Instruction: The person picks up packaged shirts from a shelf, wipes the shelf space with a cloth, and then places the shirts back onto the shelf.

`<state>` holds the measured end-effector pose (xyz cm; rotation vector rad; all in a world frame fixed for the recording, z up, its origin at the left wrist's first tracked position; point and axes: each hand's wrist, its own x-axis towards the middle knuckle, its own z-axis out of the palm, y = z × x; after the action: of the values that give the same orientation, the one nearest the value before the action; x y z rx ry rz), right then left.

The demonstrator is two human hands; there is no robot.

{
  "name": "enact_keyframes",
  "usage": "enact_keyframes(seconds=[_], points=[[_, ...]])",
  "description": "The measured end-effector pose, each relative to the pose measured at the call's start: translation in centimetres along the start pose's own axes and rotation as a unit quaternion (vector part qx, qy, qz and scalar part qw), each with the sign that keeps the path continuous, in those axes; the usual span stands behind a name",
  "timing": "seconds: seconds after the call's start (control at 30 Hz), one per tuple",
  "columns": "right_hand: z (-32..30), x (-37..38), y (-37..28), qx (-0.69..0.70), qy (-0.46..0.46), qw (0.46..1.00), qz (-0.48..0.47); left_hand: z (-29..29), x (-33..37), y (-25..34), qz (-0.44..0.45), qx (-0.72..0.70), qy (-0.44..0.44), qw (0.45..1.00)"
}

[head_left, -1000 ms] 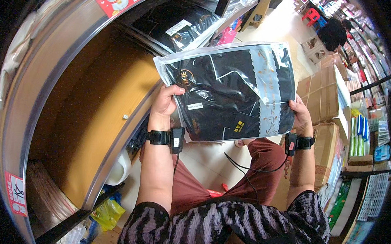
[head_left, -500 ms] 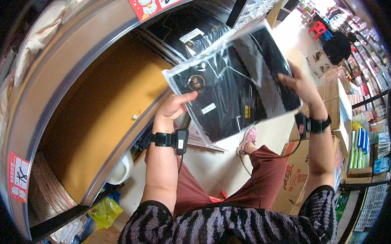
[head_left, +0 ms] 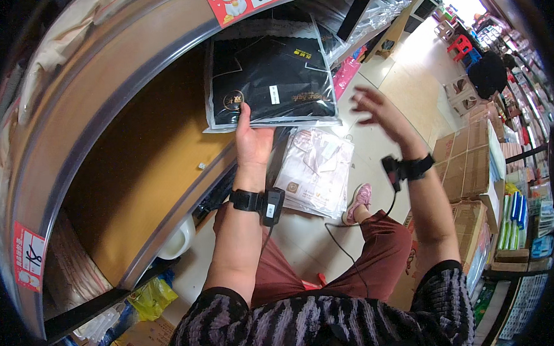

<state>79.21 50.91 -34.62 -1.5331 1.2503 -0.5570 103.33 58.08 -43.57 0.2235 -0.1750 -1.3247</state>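
A folded black garment in a clear plastic bag lies at the front of the shelf, its near edge reaching past the shelf rim. My left hand grips that near edge, thumb on top and the other fingers hidden underneath. To the right of the bag, my right hand hangs in the air with its fingers apart, touching nothing. Below the bag, a stack of pale pink bagged garments rests lower down, beyond my knees.
The tan shelf board curves along my left. A pink package shows beyond the bag. Cardboard boxes and stocked shelves line the right. A yellow plastic bag sits low at the left. A red stool stands far off.
The black bagged garment has swung left and turned onto the shelf, uncovering the pale stack. My right hand has let go of it and drawn away; my left keeps hold.
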Motion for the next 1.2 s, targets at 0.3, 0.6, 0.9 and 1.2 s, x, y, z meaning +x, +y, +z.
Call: enact_keyframes(seconds=[0.3, 0.6, 0.9, 1.2], points=[[7.6, -0.3, 2.6, 0.461, -0.004, 0.887, -0.025, 0.7, -1.0, -1.0, 0.002, 0.150, -0.034, 0.988], [7.1, 2.4, 0.8, 0.497, -0.004, 0.865, -0.062, 2.5, -0.9, -0.8, 0.053, 0.152, -0.077, 0.984], [9.6, 3.8, -2.7, 0.285, 0.015, 0.957, -0.049, 1.5, -0.6, -0.7, 0.048, 0.248, -0.054, 0.966], [8.7, 10.5, -5.3, 0.364, 0.033, 0.925, -0.104, 1.3, -0.5, -0.7, 0.019, 0.295, -0.029, 0.955]])
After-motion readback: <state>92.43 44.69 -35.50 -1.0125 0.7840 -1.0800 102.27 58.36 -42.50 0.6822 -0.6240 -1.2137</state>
